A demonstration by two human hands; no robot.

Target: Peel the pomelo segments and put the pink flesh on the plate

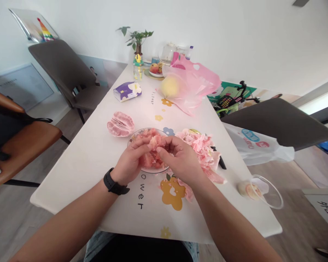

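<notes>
Both hands meet over a round plate (133,137) that holds pink pomelo flesh (152,159). My left hand (129,160), a black watch on its wrist, has its fingers closed on a pomelo piece (155,142). My right hand (180,157) pinches the same piece from the other side. A half-peeled pomelo section (120,124) lies to the left of the plate. A heap of pink peel and membrane scraps (202,149) lies to the right of the plate, under my right wrist.
White table (98,160) with flower prints. Pink plastic bag (188,83) with a yellow fruit, tissue pack (127,91), fruit plate, kettle and plant at the far end. Black knife handle (221,162) and glass bowl (265,189) at right. Chairs on both sides.
</notes>
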